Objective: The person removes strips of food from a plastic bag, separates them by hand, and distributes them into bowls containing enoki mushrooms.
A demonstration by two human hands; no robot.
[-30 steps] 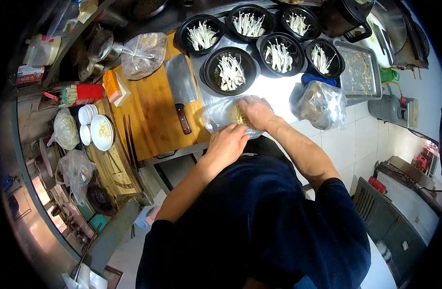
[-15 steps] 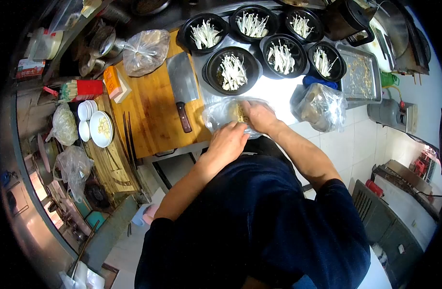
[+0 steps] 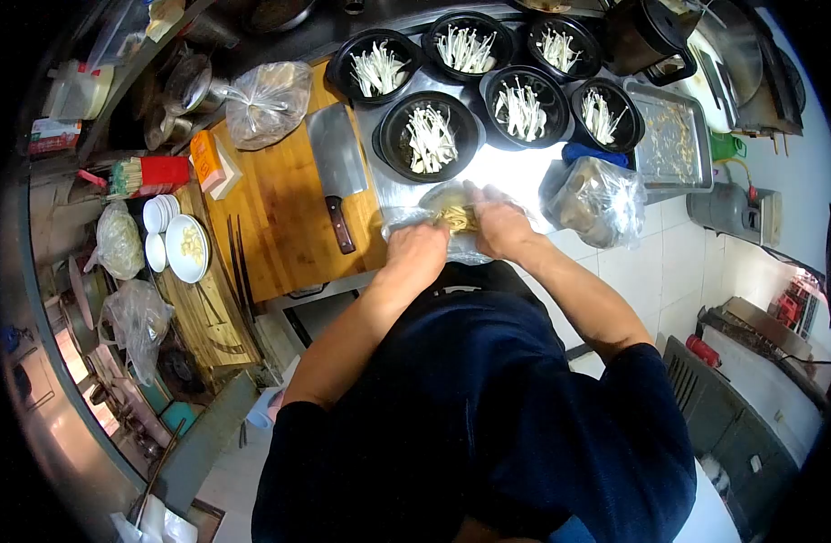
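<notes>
A clear plastic bag (image 3: 470, 256) lies at the counter's near edge, with a bundle of pale yellow strips (image 3: 455, 218) showing in its opening. My left hand (image 3: 418, 252) is closed on the bag's left side, next to the strips. On the right, my right hand (image 3: 503, 226) has its fingers curled at the strips' right end, gripping the bag; its fingertips are partly hidden. Just beyond, a black bowl (image 3: 395, 154) holds white enoki mushrooms (image 3: 431, 140).
Several more black bowls (image 3: 493, 113) with enoki stand behind. A cleaver (image 3: 339, 172) lies on the wooden cutting board (image 3: 280, 226) to the left. To the right are another plastic bag (image 3: 601, 199), a blue cloth (image 3: 596, 156) and a metal tray (image 3: 673, 136).
My left hand has moved slightly left and its fingers have drawn back from the middle. The right hand has shifted a little down and right. More of the yellow strips now shows between them.
</notes>
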